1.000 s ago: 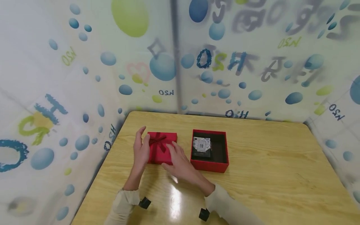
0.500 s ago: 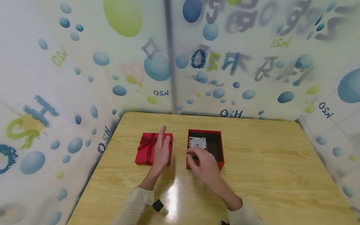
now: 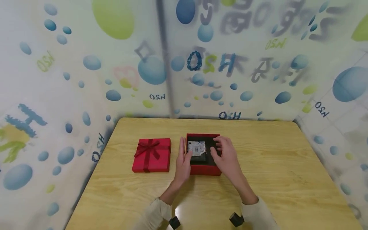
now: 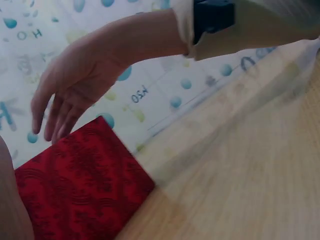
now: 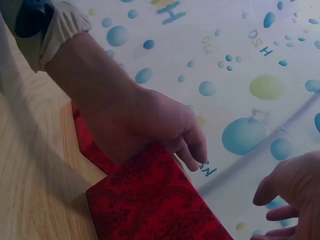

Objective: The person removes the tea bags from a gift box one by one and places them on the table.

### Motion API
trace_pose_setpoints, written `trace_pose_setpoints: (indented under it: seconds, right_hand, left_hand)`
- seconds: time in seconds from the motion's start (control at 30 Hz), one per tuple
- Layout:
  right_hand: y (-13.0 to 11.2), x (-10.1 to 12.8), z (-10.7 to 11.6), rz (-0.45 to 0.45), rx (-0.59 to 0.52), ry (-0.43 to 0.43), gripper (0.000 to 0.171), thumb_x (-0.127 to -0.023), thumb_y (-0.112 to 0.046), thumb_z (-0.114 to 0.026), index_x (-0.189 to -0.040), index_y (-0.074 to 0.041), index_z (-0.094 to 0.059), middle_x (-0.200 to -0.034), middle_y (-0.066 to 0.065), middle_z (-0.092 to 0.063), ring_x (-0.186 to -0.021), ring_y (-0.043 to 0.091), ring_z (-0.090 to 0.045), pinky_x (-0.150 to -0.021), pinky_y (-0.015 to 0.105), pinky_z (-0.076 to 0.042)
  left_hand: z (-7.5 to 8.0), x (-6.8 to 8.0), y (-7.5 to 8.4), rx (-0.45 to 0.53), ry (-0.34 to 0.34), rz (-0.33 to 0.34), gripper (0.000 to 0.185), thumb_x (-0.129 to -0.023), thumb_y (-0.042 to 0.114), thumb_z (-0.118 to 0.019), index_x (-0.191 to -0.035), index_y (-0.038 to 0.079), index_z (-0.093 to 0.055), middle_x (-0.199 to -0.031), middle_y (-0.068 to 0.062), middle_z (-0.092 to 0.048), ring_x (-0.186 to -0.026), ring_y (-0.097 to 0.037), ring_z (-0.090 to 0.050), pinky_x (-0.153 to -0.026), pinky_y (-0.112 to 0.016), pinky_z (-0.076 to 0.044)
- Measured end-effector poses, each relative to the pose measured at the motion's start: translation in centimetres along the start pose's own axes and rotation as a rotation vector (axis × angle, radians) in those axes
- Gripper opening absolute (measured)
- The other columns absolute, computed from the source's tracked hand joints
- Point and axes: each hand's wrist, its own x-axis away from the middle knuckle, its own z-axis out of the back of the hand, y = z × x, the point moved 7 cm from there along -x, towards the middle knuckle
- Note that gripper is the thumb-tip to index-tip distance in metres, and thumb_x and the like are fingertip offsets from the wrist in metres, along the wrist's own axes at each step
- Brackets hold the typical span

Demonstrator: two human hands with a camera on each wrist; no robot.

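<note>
**Red gift box flanked by two hands**

Red cardboard, the open box sits mid-table, its dark inside holding a small silvery packet toward the left wall. The left hand lies flat along the box's outer left side, fingers straight and together. The right hand hovers over the right half, fingers loosely curled, gripping nothing that shows; the packet lies just left of its fingertips. The ribboned lid rests apart to the left on the wooden table. Nothing blocks the packet.
</note>
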Motion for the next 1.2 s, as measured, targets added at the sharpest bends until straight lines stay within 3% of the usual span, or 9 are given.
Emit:
trace_pose_setpoints:
  seconds: [0.27,0.43,0.53,0.8,1.0,1.2]
  right_hand:
    - [1.1,-1.2,-2.9,-0.131,0.039,-0.176,0.051,-0.1,-0.015,-0.069,-0.145,0.002,-0.051,-0.137,0.023,-0.059,-0.102,0.028,-0.07,-0.086,0.045,-0.062]
    - [1.3,-1.7,-4.3,-0.144,0.177,-0.226,0.052,-0.097,-0.012,-0.072,-0.143,0.004,-0.052,-0.123,0.025,-0.064,-0.09,0.025,-0.068,-0.079,0.043,-0.061]
    - [1.5,-2.0,-4.8,-0.173,0.238,-0.257,0.057,-0.097,-0.012,-0.072,-0.146,0.005,-0.049,-0.125,0.027,-0.063,-0.092,0.029,-0.067,-0.083,0.048,-0.059]
    - [2.4,-2.6,-6.9,-0.269,0.26,-0.373,0.07,-0.097,-0.015,-0.072,-0.155,0.002,-0.037,-0.135,0.028,-0.062,-0.113,0.039,-0.067,-0.097,0.056,-0.055]
    - [2.9,-2.7,-7.2,-0.261,0.244,-0.368,0.064,-0.097,-0.017,-0.073,-0.151,0.004,-0.044,-0.131,0.024,-0.065,-0.11,0.034,-0.068,-0.095,0.053,-0.057]
    - [3.0,-2.9,-6.9,-0.238,0.243,-0.344,0.064,-0.096,-0.017,-0.075,-0.149,0.004,-0.046,-0.128,0.023,-0.066,-0.107,0.033,-0.066,-0.094,0.052,-0.057]
  left_hand:
    - [-0.6,0.7,-1.1,-0.007,0.059,0.0,0.061,-0.109,0.005,-0.038,-0.167,0.018,-0.025,-0.172,-0.001,-0.025,-0.158,-0.02,-0.02,-0.128,-0.047,-0.018]
    - [-0.7,0.8,-1.3,-0.011,0.062,-0.055,0.06,-0.107,0.0,-0.037,-0.166,0.009,-0.028,-0.171,-0.003,-0.028,-0.159,-0.022,-0.02,-0.124,-0.024,-0.018]
    - [-0.8,0.8,-1.4,-0.012,0.062,-0.097,0.06,-0.105,-0.002,-0.036,-0.165,0.004,-0.028,-0.171,-0.003,-0.028,-0.159,-0.023,-0.02,-0.121,-0.015,-0.017]
    - [-0.5,0.7,-1.9,-0.003,0.107,-0.188,0.072,-0.094,-0.014,-0.033,-0.164,0.005,-0.032,-0.169,-0.015,-0.031,-0.158,-0.03,-0.023,-0.121,-0.015,-0.018]
    - [-0.6,0.7,-2.2,0.01,0.093,-0.204,0.072,-0.094,-0.012,-0.034,-0.164,0.005,-0.031,-0.17,-0.01,-0.03,-0.158,-0.03,-0.022,-0.122,-0.016,-0.018]
    - [-0.8,0.5,-2.3,0.007,0.06,-0.2,0.06,-0.106,-0.001,-0.032,-0.165,0.005,-0.027,-0.171,-0.008,-0.027,-0.158,-0.031,-0.021,-0.122,-0.016,-0.018]
